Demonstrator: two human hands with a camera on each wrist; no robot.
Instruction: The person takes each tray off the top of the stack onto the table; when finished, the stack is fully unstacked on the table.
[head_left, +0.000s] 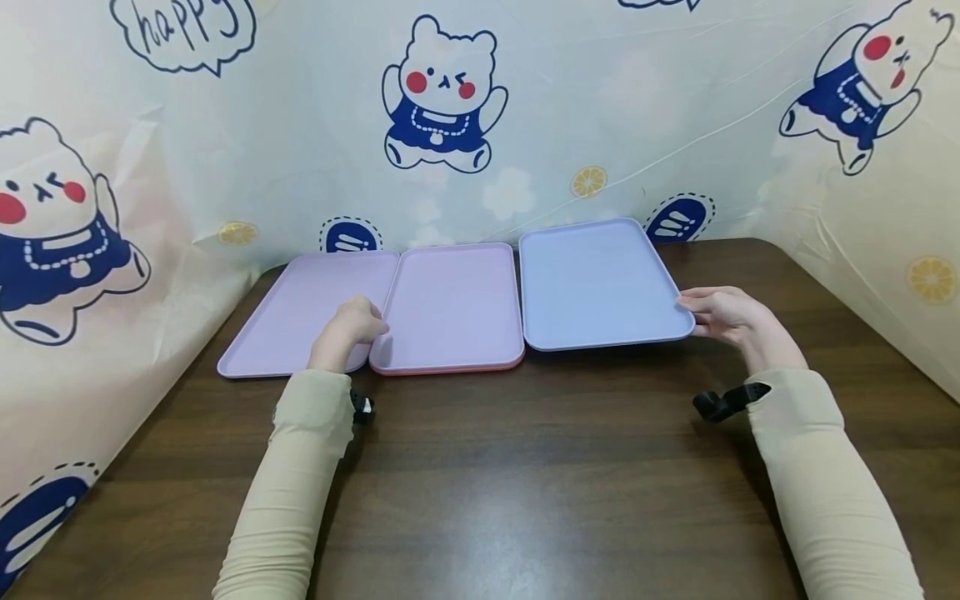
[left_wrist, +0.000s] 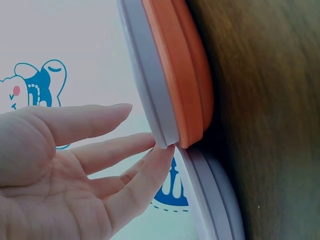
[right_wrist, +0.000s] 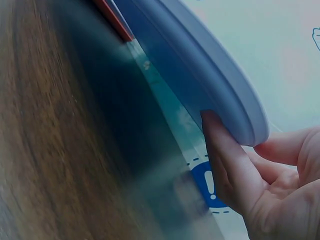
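Note:
In the head view, my right hand (head_left: 723, 317) grips the blue tray (head_left: 600, 287) by its right edge. The right wrist view shows the thumb at the rim and fingers beneath, with this side of the tray (right_wrist: 200, 65) raised off the table. A light purple tray (head_left: 457, 308) lies in the middle on an orange-red tray (left_wrist: 187, 75). At its left edge my left hand (head_left: 348, 329) touches the rim with extended fingertips, the thumb apart. Another light purple tray (head_left: 288, 321) lies flat at the left, partly behind this hand.
The trays stand side by side along the back of the brown wooden table (head_left: 480, 483). Right behind them hangs a pale cloth (head_left: 300, 125) printed with bears, which also runs along both sides. Each wrist carries a black camera mount (head_left: 727, 402).

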